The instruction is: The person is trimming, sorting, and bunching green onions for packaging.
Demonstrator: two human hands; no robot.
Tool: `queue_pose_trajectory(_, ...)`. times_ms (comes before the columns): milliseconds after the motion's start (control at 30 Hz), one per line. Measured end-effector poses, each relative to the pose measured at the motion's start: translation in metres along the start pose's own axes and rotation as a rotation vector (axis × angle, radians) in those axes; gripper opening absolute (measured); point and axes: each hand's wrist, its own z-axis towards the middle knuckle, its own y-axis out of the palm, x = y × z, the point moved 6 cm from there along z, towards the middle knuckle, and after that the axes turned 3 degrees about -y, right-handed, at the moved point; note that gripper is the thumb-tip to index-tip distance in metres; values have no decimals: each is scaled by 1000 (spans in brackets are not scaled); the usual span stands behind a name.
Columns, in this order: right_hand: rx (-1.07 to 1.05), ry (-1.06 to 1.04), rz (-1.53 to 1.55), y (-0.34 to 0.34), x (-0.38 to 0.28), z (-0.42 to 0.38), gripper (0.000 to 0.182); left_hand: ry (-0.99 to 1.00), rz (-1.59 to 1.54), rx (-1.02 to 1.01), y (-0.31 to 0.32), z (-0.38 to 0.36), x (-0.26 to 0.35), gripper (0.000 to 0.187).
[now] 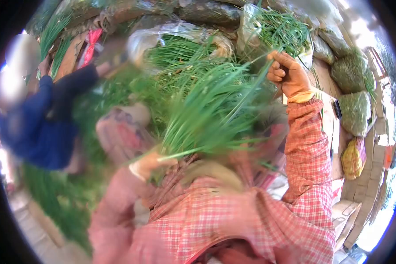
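A bunch of long green stalks (207,110) fans out in front of my body, partly blurred by motion. Low at the centre-left, my left hand (152,163) is closed around one end of the bunch. My right hand (289,75) is raised at the upper right, its fingers pinched together near the tips of a few stalks; a thin piece seems to be between the thumb and fingers. Behind the bunch, more green stalks (176,50) lie in an open clear plastic bag (141,39).
A co-worker in blue (35,127) sits at the left, an arm reaching toward loose greens. Another open bag of cut greens (286,33) stands at the upper right. Filled bags (354,110) line the right side. Loose greens (53,189) cover the lower left floor.
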Motion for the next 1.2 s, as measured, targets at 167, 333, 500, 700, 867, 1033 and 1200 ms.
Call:
queue_pose_trajectory(167, 29, 18, -27, -16, -3, -13, 11, -77, -488, 105, 17, -12, -25, 51)
queue_pose_trajectory(333, -104, -34, -84, -6, -12, -37, 11, 21, -594, 161, -2, -4, -26, 34)
queue_pose_trajectory(500, -36, -153, -230, 33, -22, -68, 15, 51, -584, 101, 36, -21, 25, 29)
queue_pose_trajectory(700, 2, -72, -239, 41, -17, -90, 10, 334, 584, -81, 78, -21, 42, 73)
queue_pose_trajectory(867, 88, -142, -298, 12, -33, -84, 9, 39, -33, -10, 84, -16, -14, 69)
queue_pose_trajectory(1033, 340, -518, 28, -92, -120, -60, 15, 95, -118, 191, 34, -34, -12, 50)
queue_pose_trajectory(1200, 219, -826, 266, -185, -218, -72, 14, 141, -180, 544, 2, -92, 2, 51)
